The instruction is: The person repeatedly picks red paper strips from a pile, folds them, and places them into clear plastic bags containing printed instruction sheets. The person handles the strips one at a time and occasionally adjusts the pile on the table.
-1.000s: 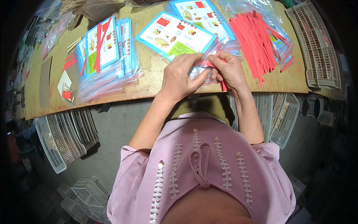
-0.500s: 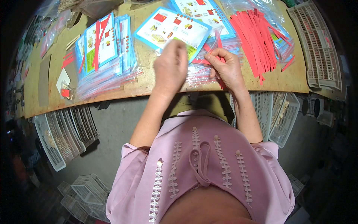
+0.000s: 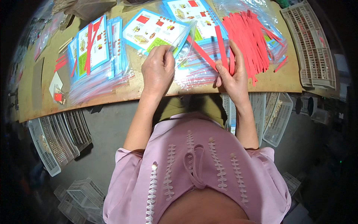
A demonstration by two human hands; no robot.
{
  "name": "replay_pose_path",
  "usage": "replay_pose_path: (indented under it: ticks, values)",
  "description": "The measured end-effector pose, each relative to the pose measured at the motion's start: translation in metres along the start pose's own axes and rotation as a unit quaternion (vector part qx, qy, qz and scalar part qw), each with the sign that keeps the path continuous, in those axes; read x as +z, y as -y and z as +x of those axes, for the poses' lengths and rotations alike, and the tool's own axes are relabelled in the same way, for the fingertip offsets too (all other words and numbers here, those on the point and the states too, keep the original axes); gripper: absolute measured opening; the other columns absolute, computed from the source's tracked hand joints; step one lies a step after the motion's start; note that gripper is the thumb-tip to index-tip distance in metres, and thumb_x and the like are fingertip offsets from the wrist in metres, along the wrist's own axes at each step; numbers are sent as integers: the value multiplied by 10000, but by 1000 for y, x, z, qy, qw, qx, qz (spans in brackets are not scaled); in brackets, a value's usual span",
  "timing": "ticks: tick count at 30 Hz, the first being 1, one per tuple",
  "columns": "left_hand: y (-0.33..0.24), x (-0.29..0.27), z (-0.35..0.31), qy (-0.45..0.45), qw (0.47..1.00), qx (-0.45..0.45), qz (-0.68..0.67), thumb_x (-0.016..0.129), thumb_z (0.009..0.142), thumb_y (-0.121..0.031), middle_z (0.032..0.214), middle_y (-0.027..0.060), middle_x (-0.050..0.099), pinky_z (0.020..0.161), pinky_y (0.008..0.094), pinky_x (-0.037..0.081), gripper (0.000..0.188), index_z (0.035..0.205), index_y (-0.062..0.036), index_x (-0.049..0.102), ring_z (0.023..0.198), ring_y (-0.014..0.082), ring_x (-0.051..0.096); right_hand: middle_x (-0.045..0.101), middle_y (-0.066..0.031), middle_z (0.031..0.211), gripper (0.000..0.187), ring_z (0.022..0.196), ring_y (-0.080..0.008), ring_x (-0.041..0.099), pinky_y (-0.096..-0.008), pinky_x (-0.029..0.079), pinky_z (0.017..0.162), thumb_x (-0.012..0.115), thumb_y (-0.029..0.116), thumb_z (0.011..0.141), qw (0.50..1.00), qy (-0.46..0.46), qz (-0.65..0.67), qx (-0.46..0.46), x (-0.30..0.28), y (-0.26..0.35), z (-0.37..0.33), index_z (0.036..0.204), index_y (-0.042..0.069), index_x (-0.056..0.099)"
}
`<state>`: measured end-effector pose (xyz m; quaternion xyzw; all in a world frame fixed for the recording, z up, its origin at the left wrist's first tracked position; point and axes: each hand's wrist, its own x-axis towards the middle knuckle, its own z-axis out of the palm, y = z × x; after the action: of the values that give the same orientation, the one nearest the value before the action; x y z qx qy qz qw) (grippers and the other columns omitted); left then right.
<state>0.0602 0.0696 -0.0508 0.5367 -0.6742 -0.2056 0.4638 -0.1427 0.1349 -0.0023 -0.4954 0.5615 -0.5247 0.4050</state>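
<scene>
My left hand [image 3: 158, 70] is closed, its fingers pinching the near edge of a clear plastic bag holding a blue-bordered printed card [image 3: 151, 27]. The bag lies tilted on the table, its loose clear edge rising on the right. In my right hand [image 3: 235, 76] are a few red strips [image 3: 220, 46], fanned out between thumb and fingers; one slants left toward the bag's edge. Beneath and behind them, more bagged cards [image 3: 203, 59] lie stacked. A thick pile of red strips [image 3: 247, 41] rests just right of my right hand.
Another stack of bagged cards [image 3: 97, 52] with red strips on top sits at the left of the wooden table [image 3: 125, 91]. A beige plastic basket [image 3: 311, 46] stands at the right end. Crates [image 3: 59, 140] are below the table's front edge.
My right hand has drawn away from the bag's edge and now holds red strips fanned upright. My left hand, blurred before, is now steady at the bag's near edge. The whole view has shifted slightly.
</scene>
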Motion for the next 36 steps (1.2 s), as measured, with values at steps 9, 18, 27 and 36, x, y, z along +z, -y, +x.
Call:
replay_pose_path:
  ticks: [9,18,27,36]
  values:
    - [-3,0,-1,12,1000,-20,0,621,860,-73,823,142,657,628,340,502,135,965,-4,667,663,237,628,680,-99,968,637,587,-99,587,-263,495,519,625,21,917,994,3,-98,-47,3,1,-14,1482,95,341]
    - [-8,0,-2,31,998,-43,23,593,850,-85,810,164,674,634,402,522,141,958,-34,670,695,324,662,658,-71,944,627,553,-75,543,-232,461,488,596,-20,926,997,12,18,-73,6,5,-15,1480,78,319]
    - [-9,2,-5,37,999,-15,20,620,825,-100,793,131,674,621,389,519,155,965,-58,671,689,295,661,611,-65,936,635,518,-76,521,-219,455,455,612,24,928,979,61,184,63,8,30,-15,1483,91,311]
    - [-12,-4,-5,93,991,56,78,660,799,-111,798,91,633,637,389,507,179,976,-83,659,733,264,638,623,-64,928,638,505,-70,518,-206,443,441,634,45,918,975,85,198,55,7,27,-17,1476,90,329]
